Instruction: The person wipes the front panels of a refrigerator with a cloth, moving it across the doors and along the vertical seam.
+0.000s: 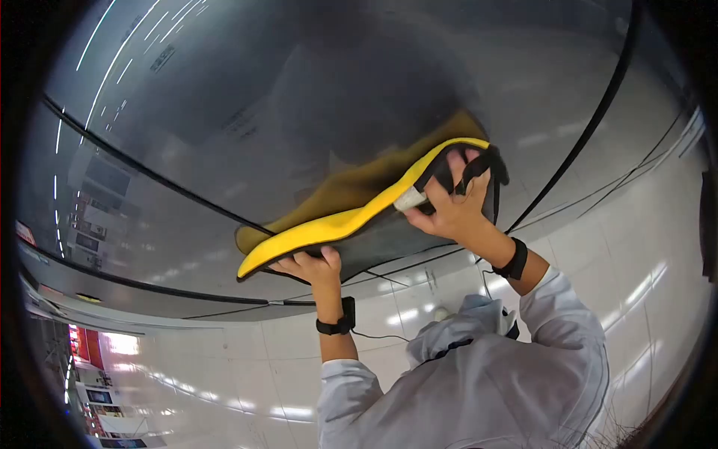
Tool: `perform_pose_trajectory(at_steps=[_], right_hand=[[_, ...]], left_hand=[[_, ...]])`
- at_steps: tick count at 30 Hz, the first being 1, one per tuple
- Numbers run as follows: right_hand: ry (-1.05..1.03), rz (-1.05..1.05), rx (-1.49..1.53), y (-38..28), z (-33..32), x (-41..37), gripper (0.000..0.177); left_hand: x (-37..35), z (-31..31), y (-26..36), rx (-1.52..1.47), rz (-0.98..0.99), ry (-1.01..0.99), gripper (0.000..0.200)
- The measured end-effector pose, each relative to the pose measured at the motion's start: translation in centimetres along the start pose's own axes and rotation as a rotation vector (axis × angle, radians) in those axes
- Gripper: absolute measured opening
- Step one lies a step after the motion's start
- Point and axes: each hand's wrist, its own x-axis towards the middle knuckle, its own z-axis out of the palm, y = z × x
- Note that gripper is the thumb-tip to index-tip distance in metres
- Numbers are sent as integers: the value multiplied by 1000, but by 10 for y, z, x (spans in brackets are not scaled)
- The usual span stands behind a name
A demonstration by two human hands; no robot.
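Observation:
A yellow and dark grey pad (359, 217), bent in a wave, lies along a glossy dark curved panel (314, 120), which mirrors its yellow side. My left hand (318, 268) is closed on the pad's lower left edge, with part of the fingers hidden by it. At the pad's right end my right hand (454, 200) has its fingers hooked around a black strap (473, 170). A small whitish piece (410, 199) shows beside the thumb and index finger of that hand; what it is I cannot tell.
Thin black seams or cords (164, 182) cross the panel on the left, and another dark strip (591, 123) curves down on the right. Below is a pale tiled floor (247, 374) with light reflections. A thin cable (381, 336) runs from my left wristband.

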Motion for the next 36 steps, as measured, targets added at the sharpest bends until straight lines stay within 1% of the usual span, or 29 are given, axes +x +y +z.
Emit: perform_pose_trajectory(at_steps=[1, 2, 5, 6, 7, 9, 10, 11, 13, 14, 15, 17, 20, 21, 24, 27, 31, 33, 35, 36], right_hand=[[-36, -14, 2, 2, 0, -9, 45], [-65, -26, -52, 5, 3, -21, 43], [-79, -76, -61, 19, 4, -42, 42], [-65, -85, -95, 26, 3, -48, 41], [-135, -141, -166, 31, 5, -56, 40], [-63, -47, -106, 45, -7, -48, 41], [-39, -56, -72, 54, -12, -42, 41], [-3, -54, -113, 61, -12, -41, 42], [-3, 0, -126, 75, -23, -30, 45], [36, -12, -139, 85, -25, -28, 50], [75, 20, -115, 92, -25, -29, 53], [108, 19, -87, 101, -28, -24, 52], [136, 15, -79, 103, -28, -21, 51], [101, 38, -68, 102, -31, -20, 51], [121, 32, -90, 103, -35, -11, 52], [187, 25, -84, 109, -41, 4, 54], [180, -6, -139, 125, -50, 8, 59], [237, -12, -140, 140, -51, 5, 61], [240, -23, -146, 156, -54, -1, 63], [232, 16, -171, 161, -56, -4, 64]], left_hand=[[-5, 1, 6, 0, -14, 37, 44], [-13, 3, 9, -6, -34, 12, 44], [-26, 6, 28, -54, -80, -37, 41], [-30, 7, 34, -92, -73, -72, 44], [-34, 8, 39, -129, -66, -105, 48], [-31, 9, 51, -164, -58, -102, 48], [-26, 9, 59, -175, -34, -114, 47], [-22, 9, 64, -186, -10, -125, 47], [-12, 12, 73, -170, 58, -112, 45], [-1, 11, 81, -171, 79, -107, 46], [6, 9, 87, -172, 101, -101, 46], [10, 12, 93, -191, 113, -91, 45], [15, 12, 99, -169, 90, -87, 47], [14, 12, 99, -179, 92, -87, 47], [11, 13, 101, -156, 78, -112, 49], [24, 12, 115, -158, 96, -101, 51], [26, 19, 135, -160, 76, -84, 53], [28, 26, 151, -153, 123, -79, 52], [30, 31, 168, -148, 180, -50, 50], [31, 33, 176, -147, 181, -44, 50]])
